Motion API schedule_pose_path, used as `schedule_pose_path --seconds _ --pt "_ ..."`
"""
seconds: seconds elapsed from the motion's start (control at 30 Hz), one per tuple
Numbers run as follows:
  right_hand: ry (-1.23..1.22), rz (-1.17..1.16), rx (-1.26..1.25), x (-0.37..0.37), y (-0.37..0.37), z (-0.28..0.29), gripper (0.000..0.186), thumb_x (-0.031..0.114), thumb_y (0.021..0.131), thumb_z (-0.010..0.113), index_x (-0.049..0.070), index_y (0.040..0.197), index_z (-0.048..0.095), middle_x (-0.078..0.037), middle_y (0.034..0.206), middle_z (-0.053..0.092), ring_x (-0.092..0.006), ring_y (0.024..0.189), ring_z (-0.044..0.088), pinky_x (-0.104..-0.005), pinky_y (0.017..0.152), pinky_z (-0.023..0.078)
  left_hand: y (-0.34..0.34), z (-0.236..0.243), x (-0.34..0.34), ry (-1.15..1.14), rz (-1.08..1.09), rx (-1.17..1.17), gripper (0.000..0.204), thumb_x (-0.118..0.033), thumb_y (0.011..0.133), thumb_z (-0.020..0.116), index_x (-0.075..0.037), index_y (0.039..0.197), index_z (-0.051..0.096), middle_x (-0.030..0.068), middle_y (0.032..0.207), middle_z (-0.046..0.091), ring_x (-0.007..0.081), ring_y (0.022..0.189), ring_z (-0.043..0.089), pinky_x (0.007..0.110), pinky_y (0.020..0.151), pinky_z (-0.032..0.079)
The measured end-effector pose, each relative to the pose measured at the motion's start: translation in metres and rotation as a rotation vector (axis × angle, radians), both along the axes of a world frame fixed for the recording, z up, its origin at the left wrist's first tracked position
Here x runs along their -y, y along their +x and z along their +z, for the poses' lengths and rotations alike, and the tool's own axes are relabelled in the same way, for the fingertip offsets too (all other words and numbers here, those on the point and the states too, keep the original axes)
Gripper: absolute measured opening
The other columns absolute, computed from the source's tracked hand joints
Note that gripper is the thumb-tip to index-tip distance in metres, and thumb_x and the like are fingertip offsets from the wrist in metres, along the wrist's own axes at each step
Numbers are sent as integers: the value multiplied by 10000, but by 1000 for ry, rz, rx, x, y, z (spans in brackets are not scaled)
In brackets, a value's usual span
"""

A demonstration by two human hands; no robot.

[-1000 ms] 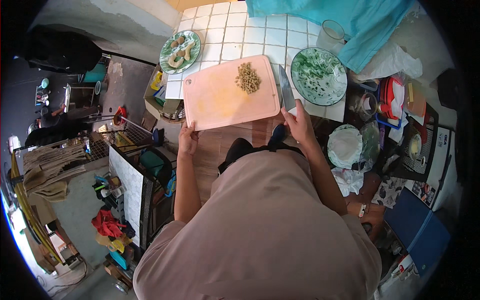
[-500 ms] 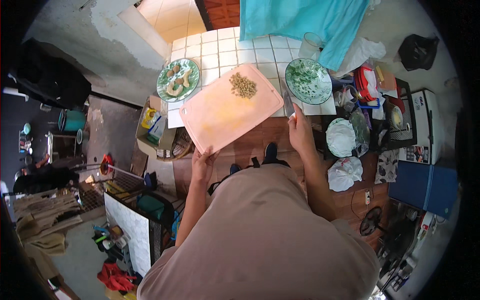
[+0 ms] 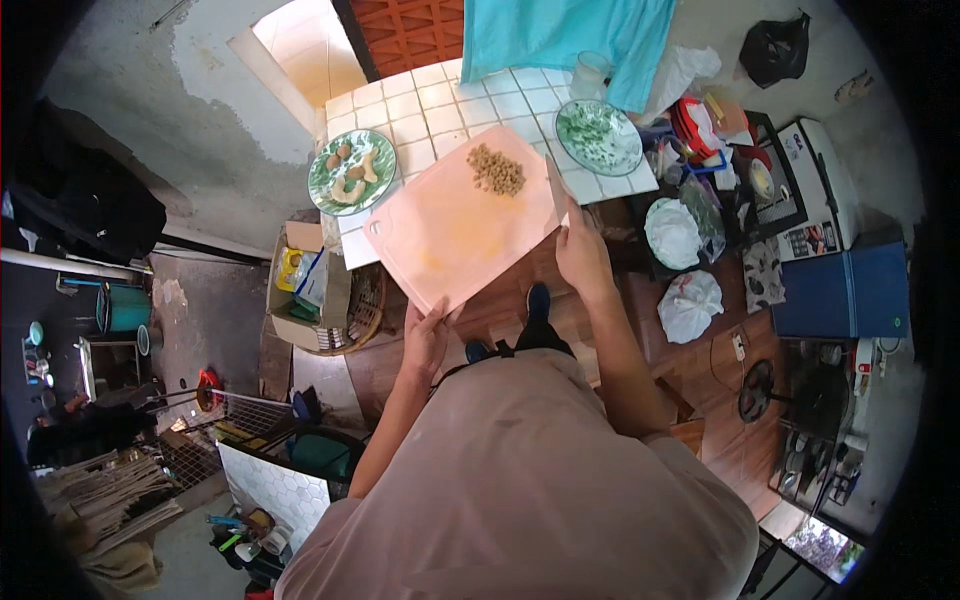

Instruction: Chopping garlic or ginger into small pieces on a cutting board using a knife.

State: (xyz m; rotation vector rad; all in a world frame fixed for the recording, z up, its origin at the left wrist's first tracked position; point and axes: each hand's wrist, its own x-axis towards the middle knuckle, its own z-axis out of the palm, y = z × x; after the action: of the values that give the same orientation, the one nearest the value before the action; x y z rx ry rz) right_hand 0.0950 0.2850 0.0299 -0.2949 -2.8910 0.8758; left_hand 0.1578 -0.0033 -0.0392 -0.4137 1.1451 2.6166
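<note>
A pink cutting board (image 3: 450, 235) lies tilted across the near part of the white-tiled table, its near corner sticking out past the edge. That corner is gripped by my left hand (image 3: 427, 338). At the board's right edge, my right hand (image 3: 582, 258) is closed round a knife (image 3: 556, 184), blade pointing away from me and alongside the board. Small chopped brown pieces (image 3: 496, 170) are heaped on the board's far part. Left of it, a green-and-white plate (image 3: 325, 192) holds several round brown balls and curved pale pieces. Another green-and-white plate (image 3: 600, 138) sits at the right.
Behind the right plate stand a clear glass (image 3: 590, 75) and a turquoise cloth (image 3: 570, 40). A cardboard box (image 3: 332, 290) rests in a wicker basket below the table's left side. White plastic bags (image 3: 690, 305) and cluttered shelving (image 3: 760, 190) are at my right.
The board has shifted slightly right and toward me, with my left hand still on its corner. My right hand and the knife have come in against the board's right edge.
</note>
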Motion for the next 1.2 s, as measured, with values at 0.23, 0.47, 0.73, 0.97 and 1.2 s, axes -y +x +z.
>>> schedule_pose_path --seconds 0.23,0.47,0.73,0.97,1.2 --pt "-67 13 -57 25 -3 18 578 44 967 528 20 1535 421 -328 1321 595 -492 1166 616 -526 990 511 -4 3 5 24 -56 -43 490 5 1052 532 -61 1517 393 127 1477 540 289 1336 580 483 1130 519" --pt "-78 9 -180 -1 -5 22 531 56 952 581 33 1474 490 -291 1312 620 -484 1177 610 -517 995 504 -14 7 14 -1 -66 -12 503 3 1048 543 -70 1523 392 139 1471 558 293 1324 601 456 1092 553" --pt "-151 106 -168 -6 10 18 370 107 1003 606 54 1367 573 -223 1224 638 -455 1085 641 -488 915 536 -31 22 -22 -38 -85 -17 505 -3 1047 524 -78 1528 393 130 1479 557 280 1328 600 481 1107 531" --pt "-138 178 -129 -31 -43 1 426 99 1011 570 92 1435 532 -215 1140 591 -452 966 654 -514 795 554 -56 33 -83 -114 -80 -36 524 -9 1051 499 -100 1551 370 119 1466 561 270 1323 592 478 1082 530" --pt "-146 186 -2 -90 -92 -17 562 78 1009 544 106 1557 424 -254 1132 572 -475 957 646 -532 802 546 -69 43 -137 -180 -3 41 493 -19 1067 466 -106 1542 366 124 1489 531 287 1350 569 513 1133 490"
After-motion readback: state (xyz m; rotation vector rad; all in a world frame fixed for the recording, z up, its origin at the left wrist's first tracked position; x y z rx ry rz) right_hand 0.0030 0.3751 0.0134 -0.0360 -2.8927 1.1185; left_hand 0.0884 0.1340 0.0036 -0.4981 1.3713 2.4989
